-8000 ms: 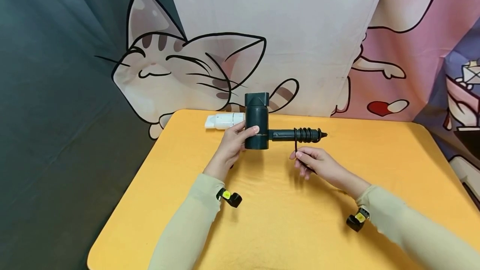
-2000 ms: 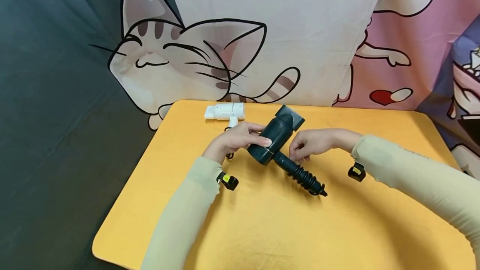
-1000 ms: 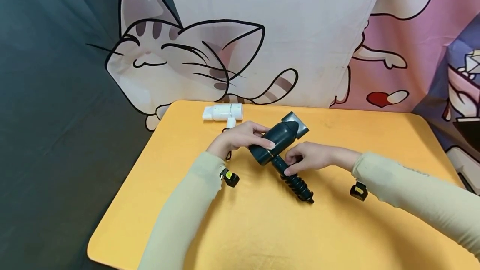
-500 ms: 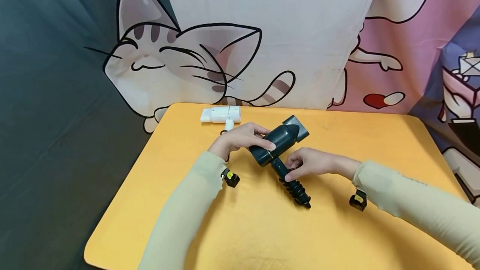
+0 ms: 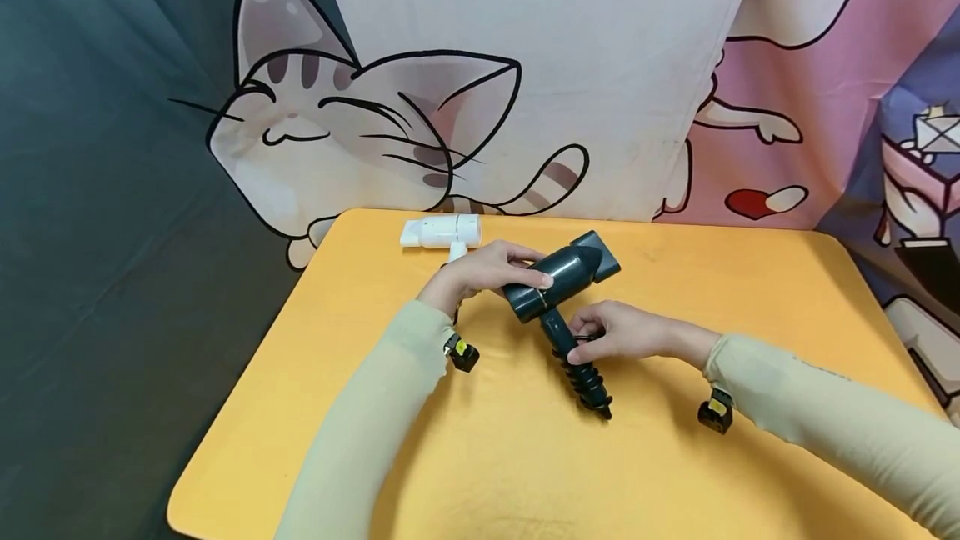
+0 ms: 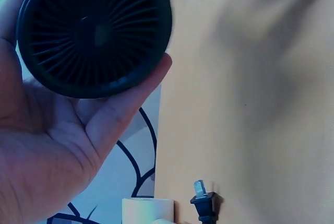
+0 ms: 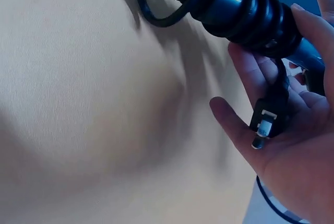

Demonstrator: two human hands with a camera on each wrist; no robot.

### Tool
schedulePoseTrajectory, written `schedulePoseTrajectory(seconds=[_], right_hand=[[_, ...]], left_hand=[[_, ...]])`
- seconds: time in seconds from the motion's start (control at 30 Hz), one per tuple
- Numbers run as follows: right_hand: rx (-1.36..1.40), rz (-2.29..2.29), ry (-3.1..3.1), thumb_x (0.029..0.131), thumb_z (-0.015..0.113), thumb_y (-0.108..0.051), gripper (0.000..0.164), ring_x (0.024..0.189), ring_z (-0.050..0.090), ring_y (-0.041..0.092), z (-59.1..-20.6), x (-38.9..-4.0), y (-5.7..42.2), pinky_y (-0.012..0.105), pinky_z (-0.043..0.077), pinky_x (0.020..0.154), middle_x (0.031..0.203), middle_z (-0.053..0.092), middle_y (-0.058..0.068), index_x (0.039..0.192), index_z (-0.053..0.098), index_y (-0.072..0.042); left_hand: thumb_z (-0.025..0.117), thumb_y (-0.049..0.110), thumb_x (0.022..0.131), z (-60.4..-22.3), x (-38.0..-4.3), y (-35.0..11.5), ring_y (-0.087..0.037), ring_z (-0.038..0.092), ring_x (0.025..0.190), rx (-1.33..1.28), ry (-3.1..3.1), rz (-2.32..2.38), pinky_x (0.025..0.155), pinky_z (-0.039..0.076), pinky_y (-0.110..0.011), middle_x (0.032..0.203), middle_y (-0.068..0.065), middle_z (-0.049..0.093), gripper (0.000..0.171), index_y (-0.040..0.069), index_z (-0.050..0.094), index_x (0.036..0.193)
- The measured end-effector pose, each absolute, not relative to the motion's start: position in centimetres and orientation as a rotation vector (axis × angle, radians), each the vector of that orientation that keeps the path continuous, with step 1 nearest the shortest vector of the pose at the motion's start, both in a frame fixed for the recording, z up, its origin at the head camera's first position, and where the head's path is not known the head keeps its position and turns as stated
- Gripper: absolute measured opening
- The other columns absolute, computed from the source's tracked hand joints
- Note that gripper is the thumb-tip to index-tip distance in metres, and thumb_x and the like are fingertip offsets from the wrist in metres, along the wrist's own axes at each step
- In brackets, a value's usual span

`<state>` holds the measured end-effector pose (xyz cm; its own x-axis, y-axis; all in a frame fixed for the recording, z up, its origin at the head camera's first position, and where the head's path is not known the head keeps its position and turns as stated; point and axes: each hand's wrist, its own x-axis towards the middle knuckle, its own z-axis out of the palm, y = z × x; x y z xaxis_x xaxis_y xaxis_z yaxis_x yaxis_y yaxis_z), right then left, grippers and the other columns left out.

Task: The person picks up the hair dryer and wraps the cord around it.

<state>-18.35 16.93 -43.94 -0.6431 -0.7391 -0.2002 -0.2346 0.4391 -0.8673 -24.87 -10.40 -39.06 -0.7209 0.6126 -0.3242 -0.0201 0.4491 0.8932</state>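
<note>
A dark green hair dryer is held at a slant above the table. My left hand grips its barrel near the rear, thumb on top; the slatted air intake faces the left wrist camera. A black cord is coiled around the handle. Thumb and fingers of my right hand pinch the cord against the handle, just below the barrel. In the right wrist view, the cord's two-prong plug lies against the fingers of that hand. A flat nozzle tips the barrel.
A white hair dryer lies at the back left of the yellow table, its handle partly behind my left hand. Its black plug shows in the left wrist view. A cartoon-cat cloth hangs behind the table edge.
The cord, earlier held out loose by the right hand, is now wound on the handle. The dark dryer has tilted, its handle swinging down toward me. The right hand has come onto the handle.
</note>
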Motion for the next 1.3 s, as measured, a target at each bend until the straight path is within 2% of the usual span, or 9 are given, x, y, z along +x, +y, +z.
schedulePoseTrajectory(seconds=[0.17, 0.3, 0.4, 0.53, 0.73, 0.87, 1.03, 1.3], right_hand=[[-0.715, -1.241, 2.09, 0.098, 0.08, -0.021, 0.027, 0.07, 0.048, 0.012, -44.3, -18.8, 17.2, 0.025, 0.037, 0.064, 0.081, 0.058, 0.0, 0.111, 0.07, 0.0], [-0.623, -1.28, 2.129, 0.098, 0.079, -0.023, 0.029, 0.08, 0.059, 0.013, -44.3, -19.4, 17.6, 0.026, 0.048, 0.072, 0.09, 0.072, 0.001, 0.113, 0.072, 0.001], [-0.563, -1.339, 2.128, 0.1, 0.077, -0.023, 0.032, 0.09, 0.069, 0.015, -44.3, -20.0, 18.1, 0.034, 0.06, 0.085, 0.098, 0.077, 0.005, 0.115, 0.071, 0.005], [-0.466, -1.409, 2.124, 0.103, 0.074, -0.024, 0.032, 0.096, 0.073, 0.019, -44.4, -21.0, 18.7, 0.042, 0.062, 0.094, 0.101, 0.076, 0.007, 0.115, 0.071, 0.005], [-0.309, -1.487, 2.135, 0.105, 0.071, -0.027, 0.03, 0.095, 0.071, 0.021, -45.1, -22.9, 19.3, 0.043, 0.061, 0.095, 0.097, 0.073, 0.004, 0.108, 0.069, 0.003], [-0.204, -1.551, 2.084, 0.106, 0.071, -0.03, 0.041, 0.096, 0.073, 0.021, -45.7, -24.5, 19.1, 0.044, 0.061, 0.099, 0.102, 0.075, 0.006, 0.119, 0.066, 0.008], [-0.159, -1.52, 2.072, 0.105, 0.071, -0.036, 0.055, 0.095, 0.075, 0.019, -46.6, -26.3, 18.8, 0.042, 0.062, 0.096, 0.105, 0.077, 0.007, 0.134, 0.062, 0.011], [-0.142, -1.459, 2.042, 0.105, 0.07, -0.038, 0.042, 0.088, 0.071, 0.02, -48.1, -27.9, 18.2, 0.037, 0.064, 0.088, 0.095, 0.067, 0.008, 0.111, 0.068, 0.003]], left_hand=[[0.076, 0.048, 0.097, -38.4, -24.8, -10.1, -0.022, 0.072, 0.111, 0.476, 2.151, 1.313, 0.091, 0.063, -0.04, 0.135, -0.008, 0.071, 0.066, 0.018, 0.059, 0.154], [0.075, 0.055, 0.097, -37.8, -24.7, -10.7, -0.021, 0.066, 0.127, 0.437, 2.222, 1.373, 0.101, 0.06, -0.044, 0.148, -0.003, 0.065, 0.069, 0.027, 0.055, 0.157], [0.075, 0.054, 0.098, -37.4, -24.4, -11.8, -0.022, 0.063, 0.134, 0.442, 2.286, 1.421, 0.106, 0.056, -0.046, 0.151, -0.003, 0.063, 0.07, 0.029, 0.052, 0.16], [0.076, 0.051, 0.098, -37.1, -23.8, -13.8, -0.021, 0.059, 0.138, 0.498, 2.438, 1.43, 0.111, 0.052, -0.045, 0.156, 0.0, 0.059, 0.069, 0.027, 0.053, 0.159], [0.077, 0.047, 0.099, -38.0, -22.7, -16.8, -0.023, 0.057, 0.142, 0.518, 2.592, 1.392, 0.116, 0.048, -0.047, 0.156, 0.002, 0.059, 0.068, 0.02, 0.056, 0.157], [0.077, 0.047, 0.098, -39.0, -21.8, -18.5, -0.026, 0.057, 0.142, 0.472, 2.671, 1.324, 0.118, 0.046, -0.05, 0.154, -0.001, 0.061, 0.067, 0.018, 0.058, 0.156], [0.078, 0.046, 0.098, -40.3, -20.6, -20.4, -0.03, 0.053, 0.145, 0.412, 2.741, 1.25, 0.119, 0.043, -0.054, 0.157, -0.002, 0.058, 0.068, 0.017, 0.057, 0.156], [0.079, 0.049, 0.096, -42.5, -19.3, -21.9, -0.032, 0.051, 0.147, 0.357, 2.839, 1.11, 0.115, 0.048, -0.057, 0.156, -0.004, 0.058, 0.069, 0.019, 0.059, 0.155]])
